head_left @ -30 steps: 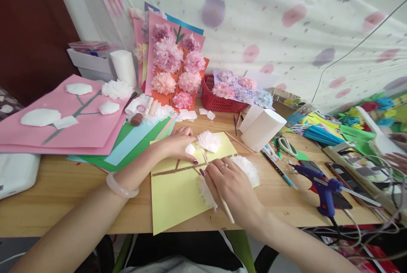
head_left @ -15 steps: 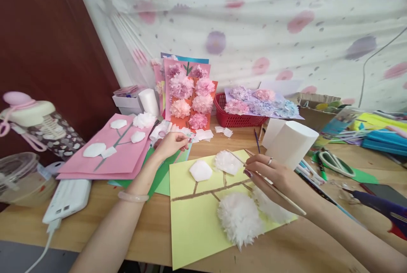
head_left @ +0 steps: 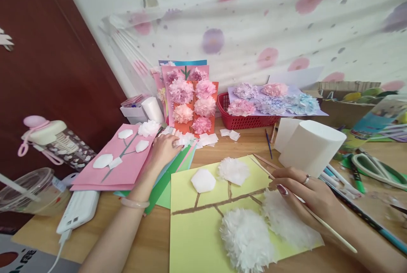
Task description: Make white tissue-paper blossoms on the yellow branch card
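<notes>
Hands well apart: the right hand (head_left: 307,190) pinches a stick (head_left: 332,229) above the yellow sheet (head_left: 193,239); the left hand (head_left: 165,149) is at white tissue (head_left: 186,139), its grip unclear, with the pink sheet (head_left: 129,163) just to its left.

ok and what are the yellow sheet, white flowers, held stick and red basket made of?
Yellow sheet: matte paper or thin card, flat with straight edges.
White flowers: probably tissue paper, soft and dull, with thin ruffled edges.
Held stick: likely bare wood, pale and dull; could be plastic.
Red basket: looks like smooth plastic, one even colour, rows of small holes.
</notes>
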Action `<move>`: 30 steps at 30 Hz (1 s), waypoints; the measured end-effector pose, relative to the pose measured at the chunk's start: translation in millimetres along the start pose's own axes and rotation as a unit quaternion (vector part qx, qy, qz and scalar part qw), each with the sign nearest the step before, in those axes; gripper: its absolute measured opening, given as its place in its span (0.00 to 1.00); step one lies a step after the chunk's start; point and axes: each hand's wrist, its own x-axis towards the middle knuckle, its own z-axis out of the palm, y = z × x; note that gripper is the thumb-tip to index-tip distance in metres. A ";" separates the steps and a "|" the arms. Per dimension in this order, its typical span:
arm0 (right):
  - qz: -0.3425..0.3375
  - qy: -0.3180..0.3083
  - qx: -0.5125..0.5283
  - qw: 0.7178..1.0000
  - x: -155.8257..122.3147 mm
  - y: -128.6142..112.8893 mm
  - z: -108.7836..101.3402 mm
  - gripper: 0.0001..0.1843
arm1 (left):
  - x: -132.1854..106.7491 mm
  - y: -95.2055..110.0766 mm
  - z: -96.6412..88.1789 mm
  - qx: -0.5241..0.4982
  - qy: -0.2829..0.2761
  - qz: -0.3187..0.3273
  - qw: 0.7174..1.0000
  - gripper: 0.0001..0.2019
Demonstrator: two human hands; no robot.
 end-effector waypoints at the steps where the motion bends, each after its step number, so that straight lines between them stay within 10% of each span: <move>1: 0.005 0.001 0.003 1.000 -0.4 0.7 -0.3 0.10 | -0.7 4.6 1.1 0.036 0.003 -0.001 0.999 0.12; 10: -0.002 0.011 0.006 1.000 12.0 -12.0 -6.8 0.11 | 4.9 1.6 5.6 -0.114 0.059 -0.062 0.990 0.07; 20: 0.091 0.034 0.082 0.992 5.9 -21.6 -5.1 0.13 | -12.0 25.0 -20.4 -0.581 -0.031 -0.171 0.795 0.14; 25: 0.322 0.074 0.337 0.882 14.3 -28.2 10.6 0.21 | -28.5 57.6 -23.1 -0.681 -0.153 -0.120 0.706 0.10; 30: 0.374 0.061 0.502 0.777 25.4 -34.4 19.3 0.25 | -47.6 95.3 -17.7 -0.658 -0.280 -0.042 0.697 0.10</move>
